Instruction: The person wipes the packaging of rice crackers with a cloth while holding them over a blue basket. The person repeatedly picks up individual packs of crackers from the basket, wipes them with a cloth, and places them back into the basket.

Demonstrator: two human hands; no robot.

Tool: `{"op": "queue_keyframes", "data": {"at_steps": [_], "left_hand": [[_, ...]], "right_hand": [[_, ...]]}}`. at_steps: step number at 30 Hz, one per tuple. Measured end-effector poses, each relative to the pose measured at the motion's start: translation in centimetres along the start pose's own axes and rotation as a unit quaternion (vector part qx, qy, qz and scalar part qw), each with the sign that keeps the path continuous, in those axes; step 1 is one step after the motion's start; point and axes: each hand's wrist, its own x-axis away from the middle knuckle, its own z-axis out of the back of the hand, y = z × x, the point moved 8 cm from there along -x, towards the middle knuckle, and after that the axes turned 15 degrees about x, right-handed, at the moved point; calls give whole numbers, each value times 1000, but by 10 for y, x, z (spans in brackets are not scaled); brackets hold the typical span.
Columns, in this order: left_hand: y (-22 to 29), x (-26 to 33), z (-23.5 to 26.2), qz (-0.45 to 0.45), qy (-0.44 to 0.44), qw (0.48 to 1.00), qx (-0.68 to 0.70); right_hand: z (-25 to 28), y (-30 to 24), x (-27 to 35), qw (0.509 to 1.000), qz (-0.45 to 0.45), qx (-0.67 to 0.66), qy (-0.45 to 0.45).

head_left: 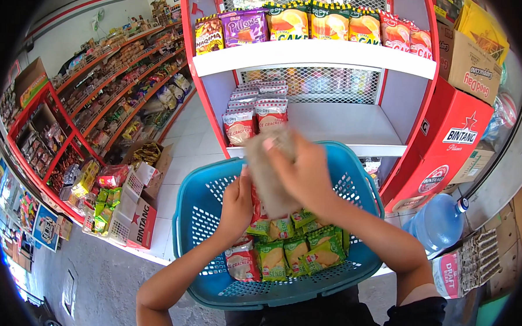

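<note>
While both hands are busy over the blue basket [196, 215], the restocking looks to me maybe a quarter done. A short row of red-and-white cracker packs [252, 113] is already standing at the left end of the middle shelf [356, 123], and the rest of that shelf is sitting bare. Plenty is waiting in the basket: green snack packs [295, 253] and another red cracker pack [242, 263].

The right hand [301, 173] is gripping a pack [266, 175] from above, lifted between basket and shelf, and the left hand [237, 205] is clasping its lower edge. The pack is blurring a lot, showing up brownish-grey, flat and floppy, tilted a bit, with a strip of red peeking out below. Can't make out its front at all.
</note>
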Motion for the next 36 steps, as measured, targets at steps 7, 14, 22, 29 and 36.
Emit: {"op": "queue_keyframes", "data": {"at_steps": [7,14,22,29,36], "left_hand": [[18,10,-9,-49,-12,999,-8],[24,15,2,-87,23,995,42],[47,19,-20,-286,-105,905,-296],[37,18,-30,-291,-162,863,-380],[59,37,-28,-388,-169,836,-349]], "right_hand": [[-19,12,20,991,-72,-95,-64],[-22,57,9,989,-68,106,-83],[31,41,-26,1000,-21,-17,8],[40,37,-29,974,-54,-212,62],[-27,42,2,990,-2,-8,-139]]}}
